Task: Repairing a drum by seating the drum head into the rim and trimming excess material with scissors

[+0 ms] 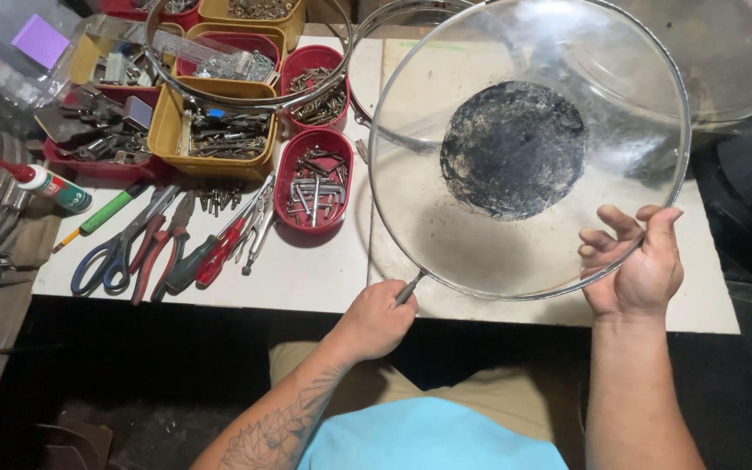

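A large round clear drum head (pixel 480 235) with a metal rim and a dark worn patch in its middle is held up tilted over the white table (pixel 306 270). My right hand (pixel 635 261) grips its lower right rim, fingers curled over the edge. My left hand (pixel 378 315) is closed on a small metal tool (pixel 408 287) whose tip touches the rim's lower left edge.
Red trays (pixel 313 178) and yellow trays (pixel 219 130) of screws and metal parts stand at the back left. Pliers, scissors (pixel 110 257) and a glue bottle (pixel 50 184) lie near them. A metal hoop (pixel 245 103) rests over the trays. More clear heads lean at the back right.
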